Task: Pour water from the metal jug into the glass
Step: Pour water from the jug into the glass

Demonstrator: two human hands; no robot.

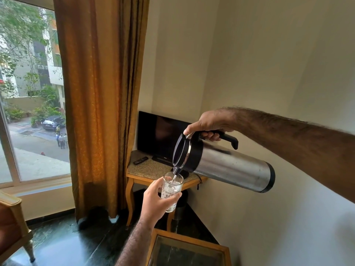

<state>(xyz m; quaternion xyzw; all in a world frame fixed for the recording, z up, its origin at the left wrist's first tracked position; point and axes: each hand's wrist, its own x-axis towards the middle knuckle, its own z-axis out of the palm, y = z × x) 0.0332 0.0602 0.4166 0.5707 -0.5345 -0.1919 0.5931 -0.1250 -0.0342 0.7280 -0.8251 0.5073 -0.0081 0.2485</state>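
Pouring right now, and well into it: the right hand [208,124] is wrapped around the black handle of the cylindrical brushed-steel jug with the black lid and collar [230,166], fingers curled tight under the grip and the thumb pressed down near the lid's lever, and the jug is tipped almost flat, its base swung out to the right and its spout dipping left. A thin stream of water [174,177] drops from the spout straight into the clear, straight-sided drinking glass [172,191], which the left hand [156,200] holds up in mid-air, fingers and thumb clamped round the lower half of the wall. The spout hangs just above the rim, not touching it as far as I can see. Inside the glass the water is churning with bubbles and looks to sit high, close to the rim, so by my reckoning the fill is nearly complete. What's left is to bring the jug upright and cut the stream before it overflows. Behind the glass, farther off, stands a small granite-topped wooden corner table [146,170] with a dark flat screen [159,135] and a black remote [140,160] on it.
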